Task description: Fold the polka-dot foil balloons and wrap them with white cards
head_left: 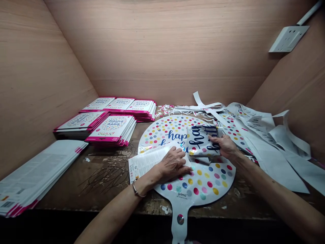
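My right hand (pixel 224 145) grips a folded foil balloon (pixel 200 140) with dark blue lettering and coloured dots, thumb on top. My left hand (pixel 175 162), fingers bent, holds the right end of a printed white paper packet (pixel 147 159), just left of the folded balloon. Whether the folded balloon touches the packet's opening I cannot tell. Under both lies a flat round foil balloon (pixel 208 183) with coloured dots and blue "happy" lettering, its neck (pixel 179 220) toward me past the table's front edge. The packet and hands hide part of its lettering.
Stacks of pink-edged "happy birthday" packets (pixel 111 127) stand at the back left. More white packets (pixel 38 173) lie fanned at the left. White paper strips (pixel 274 162) are heaped at the right, with paper scraps (pixel 165 110) behind. A socket (pixel 289 39) is on the right wall.
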A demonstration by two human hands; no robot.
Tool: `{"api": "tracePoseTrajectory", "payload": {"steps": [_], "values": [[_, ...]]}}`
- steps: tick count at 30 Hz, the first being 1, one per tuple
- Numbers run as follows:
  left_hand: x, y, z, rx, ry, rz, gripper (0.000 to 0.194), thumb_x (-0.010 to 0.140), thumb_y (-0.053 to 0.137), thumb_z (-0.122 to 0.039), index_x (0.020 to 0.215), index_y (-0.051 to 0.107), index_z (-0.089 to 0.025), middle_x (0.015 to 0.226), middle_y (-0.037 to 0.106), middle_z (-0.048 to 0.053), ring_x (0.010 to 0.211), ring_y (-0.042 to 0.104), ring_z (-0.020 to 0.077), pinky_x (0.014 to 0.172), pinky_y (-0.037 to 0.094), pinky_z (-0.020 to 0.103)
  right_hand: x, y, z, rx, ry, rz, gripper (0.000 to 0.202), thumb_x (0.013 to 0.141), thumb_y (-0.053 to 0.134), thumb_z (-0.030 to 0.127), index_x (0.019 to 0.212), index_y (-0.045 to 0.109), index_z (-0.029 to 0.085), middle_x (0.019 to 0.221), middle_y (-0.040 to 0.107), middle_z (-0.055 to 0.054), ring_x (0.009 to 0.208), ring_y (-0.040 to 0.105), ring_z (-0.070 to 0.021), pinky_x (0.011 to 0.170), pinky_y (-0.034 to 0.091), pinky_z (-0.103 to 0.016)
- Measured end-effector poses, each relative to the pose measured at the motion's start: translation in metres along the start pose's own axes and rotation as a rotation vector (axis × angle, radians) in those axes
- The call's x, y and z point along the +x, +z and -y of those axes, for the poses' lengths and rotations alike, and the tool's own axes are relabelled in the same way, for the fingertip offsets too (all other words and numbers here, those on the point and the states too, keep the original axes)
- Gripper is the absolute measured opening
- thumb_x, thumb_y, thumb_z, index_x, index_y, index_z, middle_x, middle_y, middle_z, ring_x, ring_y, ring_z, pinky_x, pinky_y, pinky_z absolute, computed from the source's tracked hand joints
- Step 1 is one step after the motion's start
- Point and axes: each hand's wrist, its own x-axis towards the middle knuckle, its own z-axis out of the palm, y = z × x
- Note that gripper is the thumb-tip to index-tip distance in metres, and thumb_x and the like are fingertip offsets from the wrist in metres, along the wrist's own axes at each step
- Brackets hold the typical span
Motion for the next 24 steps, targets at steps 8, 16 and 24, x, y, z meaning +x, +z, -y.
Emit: {"api": "tracePoseTrajectory", "payload": {"steps": [8,16,24], "values": [[-0.003,0.011,0.000,0.041,0.040,-0.101,0.051,0.086,0.040,-0.056,0.058,0.051,-0.015,0.060,0.050,0.003,0.060,0.042,0.0144,0.063,0.029,0.031,0.010,0.022,0.034,-0.390,0.222,0.354,0.015,0.054,0.072,0.017,0.062,0.060,0.013,0.051,0.061,0.000,0.044,0.054,-0.0109,0.040,0.044,-0.020],[-0.007,0.011,-0.002,0.030,0.070,-0.171,0.046,0.086,0.040,-0.055,0.064,0.051,-0.016,0.060,0.049,0.002,0.060,0.043,0.0144,0.060,0.029,0.030,0.023,0.063,0.033,-0.702,0.196,0.358,0.020,0.051,0.072,0.020,0.053,0.053,0.016,0.043,0.053,0.003,0.040,0.048,-0.0101,0.038,0.035,-0.020],[-0.007,0.010,-0.003,0.053,0.111,-0.091,0.043,0.090,0.036,-0.048,0.068,0.054,-0.017,0.063,0.053,0.003,0.061,0.045,0.0146,0.062,0.031,0.030,0.004,0.052,0.003,-0.870,0.054,0.232,0.015,0.063,0.063,0.028,0.067,0.058,0.015,0.062,0.060,-0.004,0.064,0.057,-0.0194,0.056,0.044,-0.028]]}}
